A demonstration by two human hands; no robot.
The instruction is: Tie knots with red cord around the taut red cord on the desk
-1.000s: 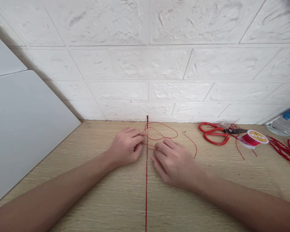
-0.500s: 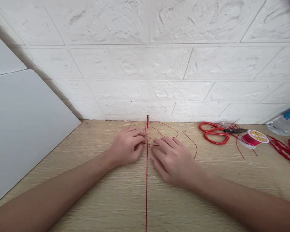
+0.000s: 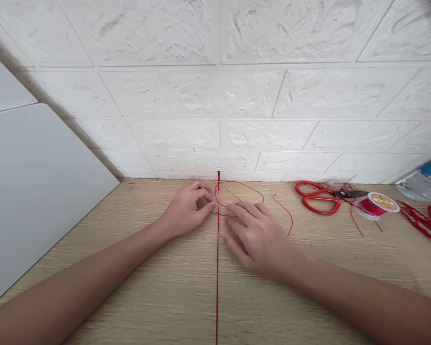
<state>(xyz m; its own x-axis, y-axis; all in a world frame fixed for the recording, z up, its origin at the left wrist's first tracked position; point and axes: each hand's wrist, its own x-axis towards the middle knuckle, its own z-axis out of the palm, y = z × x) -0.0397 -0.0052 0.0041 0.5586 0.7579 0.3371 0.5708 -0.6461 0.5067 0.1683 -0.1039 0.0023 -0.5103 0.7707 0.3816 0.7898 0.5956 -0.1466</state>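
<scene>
A taut red cord runs from a small dark nail at the foot of the wall straight down the table between my hands. Around its upper end, thin red thread lies in loose loops to the right and crosses over it. To the left of the cord, my left hand pinches the left edge of a thread loop between thumb and forefinger. My right hand lies to the right, palm down, fingers stretched and thumb apart, its fingertips resting on the thread at the lower part of the loop.
Red-handled scissors lie at the right, beside a spool of red thread. Further right are braided red cords and a clear plastic bottle. A white panel stands at the left; the brick-patterned wall closes the back.
My left hand has shifted slightly up and away from the cord, its thumb and forefinger coming together at the loop's edge. My right hand has hardly moved.
</scene>
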